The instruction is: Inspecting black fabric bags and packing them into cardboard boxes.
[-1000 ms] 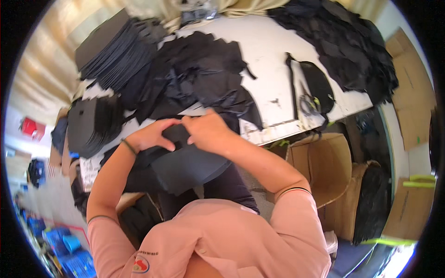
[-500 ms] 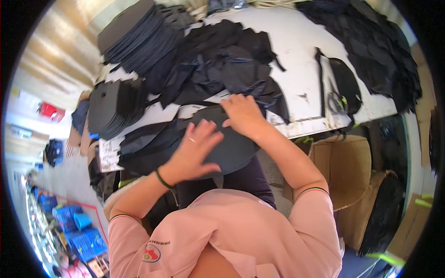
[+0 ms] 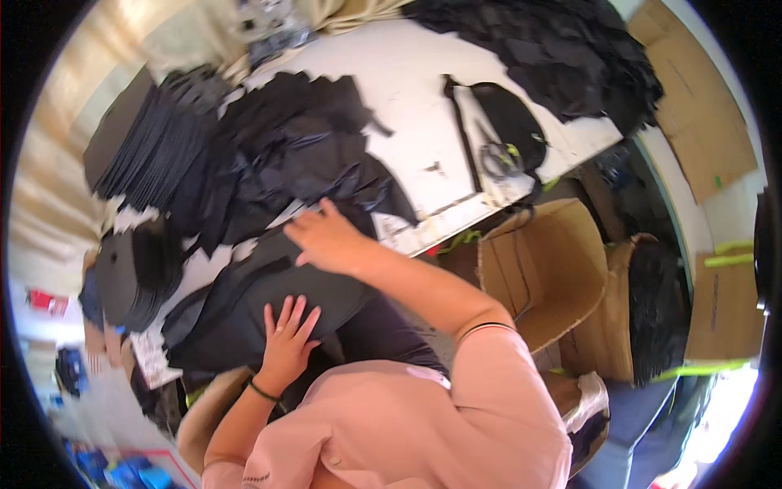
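Observation:
A dark grey, round-edged flat panel (image 3: 336, 295) lies at the table's near edge, partly over my lap, on top of black fabric pieces (image 3: 199, 336). My left hand (image 3: 287, 336) rests on the panel's near side, its fingers spread and extended. On the far side of the panel is my right hand (image 3: 327, 238), open, with fingers stretched and the fingertips near a black strip along the panel's edge. Beyond it lies a heap of crumpled black fabric (image 3: 285, 151).
Stacks of dark panels (image 3: 155, 155) and smaller dark panels (image 3: 134, 273) stand at the left of the white table (image 3: 415, 90). A rounded black piece with a strap (image 3: 513, 122) lies farther right. More black fabric (image 3: 562, 61) covers the far right. Below stands an open cardboard box (image 3: 562, 269).
The view has swung, so the table sits farther left and tilted. My left hand has come down from above the panel onto its near side. My right hand stays at the far side.

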The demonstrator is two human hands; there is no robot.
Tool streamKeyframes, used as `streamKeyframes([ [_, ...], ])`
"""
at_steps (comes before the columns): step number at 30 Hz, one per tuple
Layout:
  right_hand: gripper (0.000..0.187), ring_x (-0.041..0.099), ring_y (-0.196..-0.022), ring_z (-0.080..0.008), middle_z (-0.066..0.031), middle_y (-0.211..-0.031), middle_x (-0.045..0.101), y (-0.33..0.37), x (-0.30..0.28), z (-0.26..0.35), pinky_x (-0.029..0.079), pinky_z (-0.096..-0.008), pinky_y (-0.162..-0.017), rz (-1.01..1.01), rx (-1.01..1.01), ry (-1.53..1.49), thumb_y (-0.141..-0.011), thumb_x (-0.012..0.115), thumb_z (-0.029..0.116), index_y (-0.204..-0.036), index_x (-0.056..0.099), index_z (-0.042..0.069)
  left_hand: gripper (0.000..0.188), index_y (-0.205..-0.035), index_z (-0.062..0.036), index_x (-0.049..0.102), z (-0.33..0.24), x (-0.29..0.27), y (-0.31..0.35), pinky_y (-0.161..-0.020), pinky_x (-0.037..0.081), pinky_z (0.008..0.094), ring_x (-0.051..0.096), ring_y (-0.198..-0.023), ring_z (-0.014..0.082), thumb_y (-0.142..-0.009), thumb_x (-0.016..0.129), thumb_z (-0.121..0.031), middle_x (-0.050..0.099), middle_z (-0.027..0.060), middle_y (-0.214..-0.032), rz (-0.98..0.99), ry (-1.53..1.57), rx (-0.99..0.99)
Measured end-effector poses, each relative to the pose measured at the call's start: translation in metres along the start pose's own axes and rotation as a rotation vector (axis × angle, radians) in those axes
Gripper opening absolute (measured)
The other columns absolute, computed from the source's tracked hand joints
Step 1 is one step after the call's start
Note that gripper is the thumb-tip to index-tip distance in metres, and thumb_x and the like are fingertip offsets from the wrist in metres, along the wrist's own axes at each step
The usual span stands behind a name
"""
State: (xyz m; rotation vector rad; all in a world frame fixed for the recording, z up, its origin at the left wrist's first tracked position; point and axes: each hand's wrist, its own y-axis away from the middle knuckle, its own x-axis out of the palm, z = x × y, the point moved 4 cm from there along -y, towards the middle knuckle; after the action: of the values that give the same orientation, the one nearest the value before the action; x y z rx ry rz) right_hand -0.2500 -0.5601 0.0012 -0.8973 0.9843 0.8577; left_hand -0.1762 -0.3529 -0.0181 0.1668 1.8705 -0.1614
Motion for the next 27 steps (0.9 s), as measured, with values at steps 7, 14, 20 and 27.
streamKeyframes([
  [7, 0.067, 0.046, -0.128, -0.0284, -0.0130, -0.127, 0.054, 0.023, 0.016, -0.016, 0.023, -0.0575, -0.112, -0.078, 0.072, -0.061, -0.079, 0.071, 0.038, -0.135, 0.050, 0.007, 0.063, -0.139, -0.0130, 0.048, -0.003, 0.013, -0.009, -0.112, 0.009, 0.0658, 0.025, -0.142, 0.0400, -0.080, 0.069, -0.024, 0.035, 0.0183, -0.151, -0.009, -0.067, 0.028],
  [14, 0.062, 0.043, -0.132, -0.0275, -0.0128, -0.132, 0.051, 0.026, 0.025, -0.012, 0.020, -0.0550, -0.115, -0.178, 0.092, -0.178, -0.084, 0.067, 0.036, -0.136, 0.048, 0.008, 0.063, -0.138, -0.0131, 0.049, 0.008, 0.021, 0.001, -0.112, 0.010, 0.0666, 0.026, -0.141, 0.0412, -0.081, 0.070, -0.030, 0.036, 0.0190, -0.150, -0.010, -0.109, 0.014],
  [20, 0.064, 0.040, -0.135, -0.0287, -0.0135, -0.137, 0.048, 0.036, 0.027, -0.022, 0.018, -0.0533, -0.116, -0.152, 0.107, -0.238, -0.084, 0.068, 0.035, -0.138, 0.046, 0.009, 0.060, -0.136, -0.0132, 0.050, 0.003, 0.027, -0.001, -0.111, 0.010, 0.0676, 0.026, -0.141, 0.0419, -0.082, 0.069, -0.031, 0.035, 0.0196, -0.150, -0.005, -0.101, 0.018],
  [27, 0.058, 0.044, -0.126, -0.0368, -0.0162, -0.125, 0.053, 0.034, -0.069, -0.098, 0.033, -0.0483, -0.107, -0.607, 0.105, -0.248, -0.072, 0.076, 0.021, -0.123, 0.054, 0.003, 0.063, -0.135, -0.0130, 0.051, 0.011, 0.014, 0.007, -0.110, 0.011, 0.0686, 0.027, -0.141, 0.0416, -0.078, 0.073, -0.032, 0.036, 0.0197, -0.149, -0.035, -0.138, -0.065],
])
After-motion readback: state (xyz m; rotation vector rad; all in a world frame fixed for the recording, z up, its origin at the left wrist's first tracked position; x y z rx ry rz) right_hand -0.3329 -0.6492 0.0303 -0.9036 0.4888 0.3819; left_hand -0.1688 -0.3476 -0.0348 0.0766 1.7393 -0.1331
